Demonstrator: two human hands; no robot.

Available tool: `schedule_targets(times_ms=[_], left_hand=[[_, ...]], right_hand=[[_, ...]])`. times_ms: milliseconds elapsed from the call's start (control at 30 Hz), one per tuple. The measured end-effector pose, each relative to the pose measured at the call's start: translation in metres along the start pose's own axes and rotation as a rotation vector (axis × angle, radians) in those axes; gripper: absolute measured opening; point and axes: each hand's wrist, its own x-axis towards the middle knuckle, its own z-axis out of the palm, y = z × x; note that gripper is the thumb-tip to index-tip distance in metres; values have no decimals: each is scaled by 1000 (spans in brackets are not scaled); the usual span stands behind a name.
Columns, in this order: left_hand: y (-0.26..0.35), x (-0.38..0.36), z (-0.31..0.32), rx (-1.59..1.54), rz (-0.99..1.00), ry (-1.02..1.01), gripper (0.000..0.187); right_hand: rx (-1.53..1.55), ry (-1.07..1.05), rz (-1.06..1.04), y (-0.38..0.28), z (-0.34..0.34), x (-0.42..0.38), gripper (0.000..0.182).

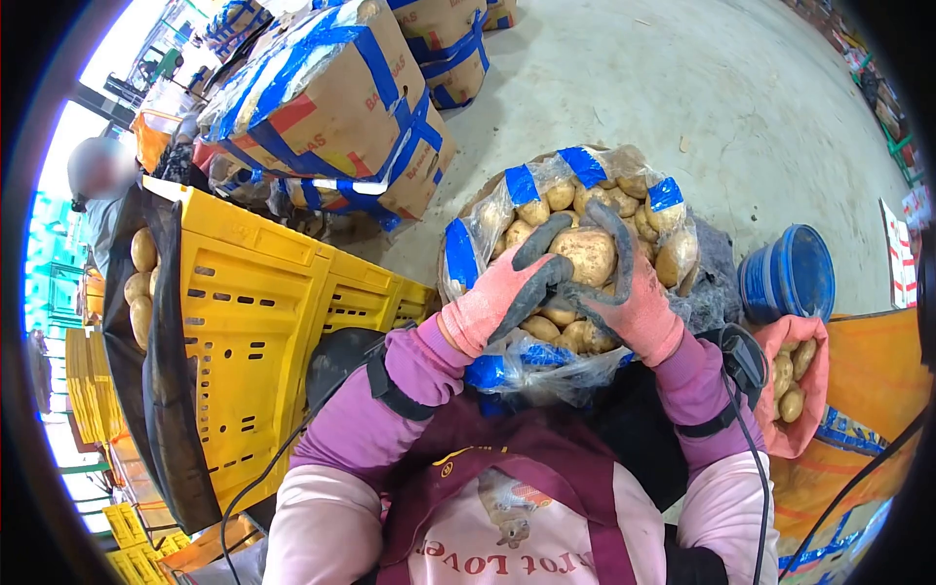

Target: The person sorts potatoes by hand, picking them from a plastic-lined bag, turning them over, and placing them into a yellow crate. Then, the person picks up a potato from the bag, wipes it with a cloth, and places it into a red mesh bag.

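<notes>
Head camera view, looking down: we see our two gloved hands lifting one large potato point(585, 255) above a plastic-lined box of potatoes point(507, 210) taped in blue. Our left hand point(507, 292) curls its dark-coated fingers around the potato's left side, and our right hand point(624, 297) wraps over its right side, so both are closed on it and share the hold. The potato sits just above the heap, which nearly fills the box. To our left, a yellow crate point(263, 322) lined with black plastic holds only a few potatoes that we can see. To our right, an orange sack point(795, 380) shows several more, beside a blue bucket point(790, 273). Judging by the full box, most potatoes are yet to be handled.
</notes>
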Motion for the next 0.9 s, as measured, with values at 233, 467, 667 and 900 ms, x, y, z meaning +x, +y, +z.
schedule_targets(times_ms=[233,467,667,900], left_hand=[[-10,3,4,-64,-34,32,47],[1,5,-2,-354,-138,-77,58],[11,2,5,-270,-171,-43,64],[-22,3,13,517,290,248,66]], right_hand=[[-84,-9,-41,6,4,-2,91],[298,26,100,20,3,6,91],[262,-3,43,20,-2,3,94],[218,-20,50,12,0,1,94]])
